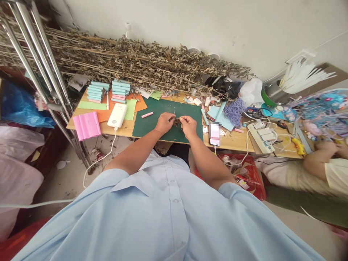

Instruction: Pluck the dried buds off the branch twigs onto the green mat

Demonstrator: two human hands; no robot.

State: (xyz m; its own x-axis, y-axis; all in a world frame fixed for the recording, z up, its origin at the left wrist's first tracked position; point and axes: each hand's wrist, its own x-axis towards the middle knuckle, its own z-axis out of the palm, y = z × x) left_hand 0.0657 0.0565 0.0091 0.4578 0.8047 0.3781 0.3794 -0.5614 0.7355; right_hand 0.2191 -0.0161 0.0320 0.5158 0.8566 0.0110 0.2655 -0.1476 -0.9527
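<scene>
Both hands meet over a dark green cutting mat [163, 107]. Between them is a small bunch of dried brown leaves [177, 122]. My left hand [164, 123] is closed with its fingertips pinched on the bunch's left side. From the right, my right hand [188, 127] pinches the same dried leaves between thumb and fingers. A single pink paper roll [147, 115] lies on the mat, left of my left hand. Brown crumbs lie around the fingers.
Stacked blue and pink rolls [121, 88], a white power bank [117, 115] and pink paper [87, 125] are at left. Long dried stalks [163, 65] line the back. Rightward are a phone [214, 134], purple yarn [234, 113], a power strip [260, 137] and another person's arm [317, 161].
</scene>
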